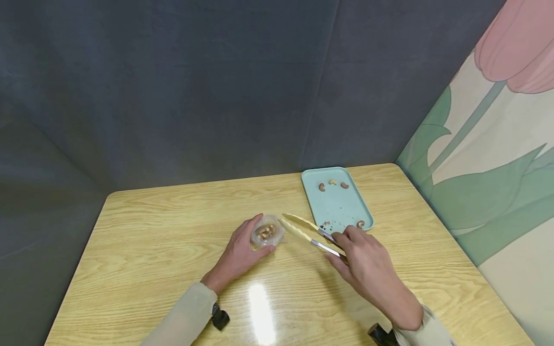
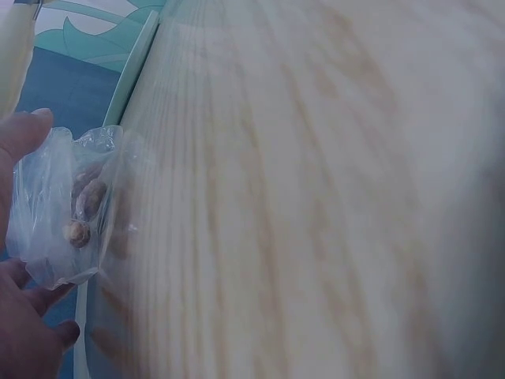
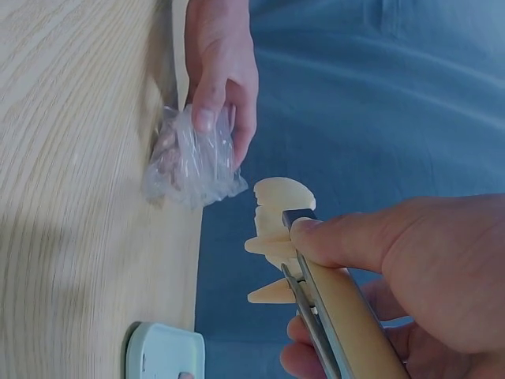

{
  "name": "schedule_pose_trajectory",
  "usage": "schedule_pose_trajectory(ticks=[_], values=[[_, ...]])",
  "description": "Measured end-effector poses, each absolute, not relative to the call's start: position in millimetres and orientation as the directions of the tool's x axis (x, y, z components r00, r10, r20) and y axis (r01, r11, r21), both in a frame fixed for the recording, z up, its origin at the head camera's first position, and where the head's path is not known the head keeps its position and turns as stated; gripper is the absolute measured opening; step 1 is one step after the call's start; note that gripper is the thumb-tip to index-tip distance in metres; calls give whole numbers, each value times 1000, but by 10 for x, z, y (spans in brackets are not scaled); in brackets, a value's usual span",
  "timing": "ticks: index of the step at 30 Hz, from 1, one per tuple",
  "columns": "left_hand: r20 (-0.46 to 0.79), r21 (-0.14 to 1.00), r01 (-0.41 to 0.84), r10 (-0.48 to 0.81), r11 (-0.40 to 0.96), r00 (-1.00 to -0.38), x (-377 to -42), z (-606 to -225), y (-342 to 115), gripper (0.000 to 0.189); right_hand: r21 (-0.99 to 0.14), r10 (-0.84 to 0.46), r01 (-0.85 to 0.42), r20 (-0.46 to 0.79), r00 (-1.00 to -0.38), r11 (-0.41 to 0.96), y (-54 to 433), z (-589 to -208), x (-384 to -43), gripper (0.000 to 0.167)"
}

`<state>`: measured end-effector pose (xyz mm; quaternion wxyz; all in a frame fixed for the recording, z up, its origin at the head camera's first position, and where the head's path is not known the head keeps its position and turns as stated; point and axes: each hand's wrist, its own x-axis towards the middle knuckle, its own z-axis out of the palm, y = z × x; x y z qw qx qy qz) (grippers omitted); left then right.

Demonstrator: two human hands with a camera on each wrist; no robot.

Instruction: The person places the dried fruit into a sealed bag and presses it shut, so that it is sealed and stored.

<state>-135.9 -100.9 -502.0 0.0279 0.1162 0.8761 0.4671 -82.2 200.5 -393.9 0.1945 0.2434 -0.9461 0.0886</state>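
My left hand (image 1: pixel 240 252) curls its fingers and thumb round a clear plastic bag (image 1: pixel 279 234) that stands open on the table, left of the tray. Several brown-skinned cashew nuts (image 1: pixel 266 231) lie in the bottom of the bag; they also show through its side in the left wrist view. With my right hand (image 1: pixel 370 266) I grip a pair of tongs (image 1: pixel 298 232) with metal arms and cream scalloped tips. The tips are slightly apart, with nothing seen between them, and point left toward the bag's rim.
A light blue tray (image 1: pixel 339 206) sits at the back right of the wooden table (image 1: pixel 164 230). On it are a few cashews (image 1: pixel 344 185) and some dark crumbs (image 1: pixel 325 224). A dark cloth (image 1: pixel 207 96) hangs behind, and a flower-patterned wall (image 1: pixel 489 192) stands on the right.
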Motion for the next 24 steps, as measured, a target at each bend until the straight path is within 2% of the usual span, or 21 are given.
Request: schedule_pose_trajectory(ticks=[10,24], values=[[52,821,172,228,544,-972,-1351,-5019,-1012,90,-126,-332,-401,370,-868,907,2183,-3984,-747,34],[54,826,175,234,536,-971,-1359,-5030,-1009,91,-167,-226,-305,374,-899,937,2540,-4053,-705,34]])
